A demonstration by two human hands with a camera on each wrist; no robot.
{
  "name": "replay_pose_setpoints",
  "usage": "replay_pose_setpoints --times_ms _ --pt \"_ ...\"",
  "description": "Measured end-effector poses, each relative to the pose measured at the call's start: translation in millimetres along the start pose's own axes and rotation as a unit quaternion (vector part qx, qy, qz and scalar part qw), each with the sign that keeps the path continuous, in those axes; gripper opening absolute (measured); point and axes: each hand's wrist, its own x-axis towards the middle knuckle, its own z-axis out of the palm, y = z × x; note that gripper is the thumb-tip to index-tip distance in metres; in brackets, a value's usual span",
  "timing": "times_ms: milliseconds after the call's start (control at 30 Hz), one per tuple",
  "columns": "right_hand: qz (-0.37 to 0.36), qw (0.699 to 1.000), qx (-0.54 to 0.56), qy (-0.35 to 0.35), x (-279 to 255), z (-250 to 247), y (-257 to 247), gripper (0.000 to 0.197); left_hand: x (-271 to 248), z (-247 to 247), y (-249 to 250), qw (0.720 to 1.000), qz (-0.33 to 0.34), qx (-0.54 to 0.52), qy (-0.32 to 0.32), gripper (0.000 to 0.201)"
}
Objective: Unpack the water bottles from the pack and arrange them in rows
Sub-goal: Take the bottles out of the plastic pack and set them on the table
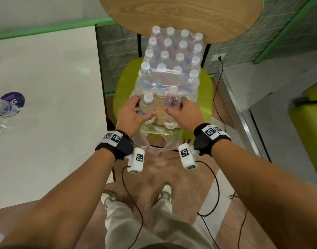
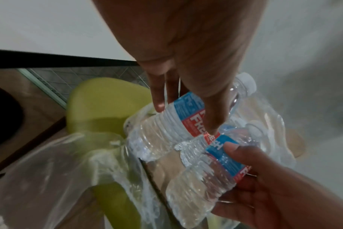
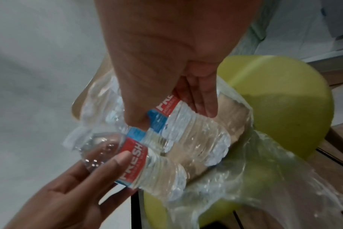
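A shrink-wrapped pack of water bottles [image 1: 172,58] stands on a lime-green chair seat [image 1: 123,90], its near end torn open. Loose clear wrap [image 1: 154,139] hangs over the seat's front edge. My left hand [image 1: 142,108] grips one upright bottle [image 1: 147,103] at the pack's near left corner. Next to it, my right hand [image 1: 175,106] grips a second bottle [image 1: 173,102]. Both bottles stand on the pack's cardboard base. The left wrist view shows the left bottle [image 2: 172,120] with its blue-and-red label; the right wrist view shows the right bottle [image 3: 188,125].
A white table [image 1: 46,83] is at my left, with a few bottles [image 1: 5,108] and a purple round thing [image 1: 14,98] at its left edge. A round wooden tabletop [image 1: 181,13] overhangs behind the chair. A black cable [image 1: 218,83] runs down on the right.
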Motion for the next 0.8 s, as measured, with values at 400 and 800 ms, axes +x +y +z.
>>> replay_pose_setpoints --times_ms 400,800 --pt "-0.164 0.978 0.066 -0.114 -49 127 -139 0.041 -100 -176 -84 0.945 -0.151 -0.106 0.27 0.051" --pt "-0.211 0.959 0.019 -0.191 -68 347 -331 0.054 -140 -372 -236 0.857 -0.241 -0.078 0.449 0.052"
